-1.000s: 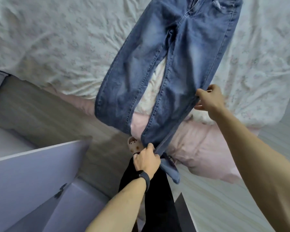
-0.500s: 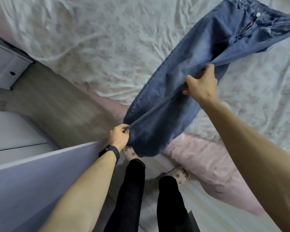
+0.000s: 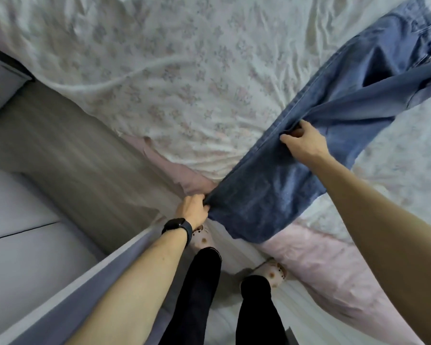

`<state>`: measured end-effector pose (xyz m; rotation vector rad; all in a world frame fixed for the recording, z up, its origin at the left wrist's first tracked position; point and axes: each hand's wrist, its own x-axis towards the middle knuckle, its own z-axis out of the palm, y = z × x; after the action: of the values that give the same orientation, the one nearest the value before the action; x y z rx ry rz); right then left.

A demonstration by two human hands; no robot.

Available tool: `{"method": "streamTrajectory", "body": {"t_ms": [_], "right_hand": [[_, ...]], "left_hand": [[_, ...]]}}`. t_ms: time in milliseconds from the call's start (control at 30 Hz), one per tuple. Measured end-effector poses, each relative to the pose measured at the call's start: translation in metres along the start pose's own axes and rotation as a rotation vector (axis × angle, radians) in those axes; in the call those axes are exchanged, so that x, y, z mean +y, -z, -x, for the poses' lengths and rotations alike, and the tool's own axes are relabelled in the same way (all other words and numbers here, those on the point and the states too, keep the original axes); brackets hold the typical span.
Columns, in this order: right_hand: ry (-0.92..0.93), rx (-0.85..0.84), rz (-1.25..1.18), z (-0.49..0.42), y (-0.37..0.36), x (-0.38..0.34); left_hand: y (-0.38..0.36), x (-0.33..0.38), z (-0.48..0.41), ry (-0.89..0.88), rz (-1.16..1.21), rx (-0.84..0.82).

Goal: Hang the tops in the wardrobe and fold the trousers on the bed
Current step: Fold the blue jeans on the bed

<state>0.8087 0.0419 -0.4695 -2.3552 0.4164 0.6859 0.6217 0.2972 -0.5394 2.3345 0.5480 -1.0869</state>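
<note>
Head view: the jeans (image 3: 271,195) lie slantwise over the near edge of the bed (image 3: 172,70). Their legs are doubled one on the other, the hems hang past the mattress edge, and the waistband runs out at the right side of the picture. The left hand (image 3: 193,210), with a dark watch (image 3: 178,226) on its wrist, pinches the edge of the denim near the hem. The right hand (image 3: 302,143) is well apart from it, farther up the leg, its fingers curled into a fold along the seam. The cloth is drawn fairly straight between the two.

The bed has a crumpled white sheet with a faint flower print, and a pink valance (image 3: 321,257) hangs below the edge. The person's legs in black trousers (image 3: 199,295) and pale slippers (image 3: 275,271) stand close against it. A pale lilac panel (image 3: 85,295) crosses the lower left just beside the left forearm. Grey wood floor (image 3: 72,150) lies beyond it, and a white drawer unit (image 3: 0,80) sits at the far left. Nothing lies between the hands and the jeans.

A second ago the two legs were spread apart in a V, pointing straight at the person. They are now laid together and swung to the right. Both hands keep their grips, as half a second ago.
</note>
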Motion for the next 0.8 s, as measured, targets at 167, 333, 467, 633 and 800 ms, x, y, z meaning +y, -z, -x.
{"method": "streamTrajectory", "body": {"t_ms": [167,333,467,633,800], "right_hand": [[-0.008,-0.056,-0.205,0.033,-0.013,0.016],[-0.091,-0.001,-0.342,0.072,-0.005,0.023],[-0.127,0.107,-0.462,0.094,0.021,0.025],[-0.171,0.235,-0.639,0.084,0.085,0.04],[-0.274,0.375,-0.799,0.028,0.169,0.075]], "left_hand": [[0.014,0.01,0.009,-0.023,-0.152,-0.08],[0.046,0.07,0.033,-0.175,-0.26,0.038],[0.078,0.147,0.044,-0.364,-0.233,0.042],[0.104,0.255,0.034,-0.508,-0.245,0.058],[0.108,0.359,0.007,-0.636,-0.287,0.092]]}}
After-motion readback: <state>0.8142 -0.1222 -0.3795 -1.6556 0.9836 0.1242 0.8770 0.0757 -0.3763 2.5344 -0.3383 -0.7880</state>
